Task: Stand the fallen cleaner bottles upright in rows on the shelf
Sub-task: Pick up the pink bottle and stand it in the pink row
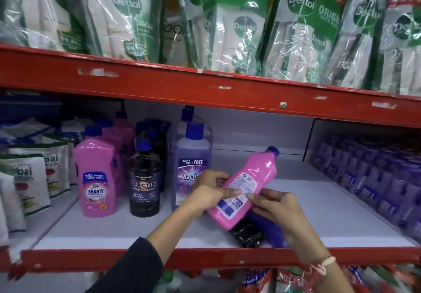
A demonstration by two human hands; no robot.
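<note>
A pink cleaner bottle with a blue cap is held tilted above the white shelf, cap pointing up and right, back label facing me. My left hand grips its lower left side and my right hand holds its lower right edge. Under it a black bottle and a purple bottle lie on their sides near the front edge, partly hidden by my right hand. Upright rows stand to the left: pink Shakti bottles, black Bactin bottles and purple Bactin bottles.
The red beam of the shelf above hangs low over the bottles, loaded with Dettol refill packs. White pouches crowd the far left. Purple wrapped packs line the right side. The shelf's red front lip runs below my arms.
</note>
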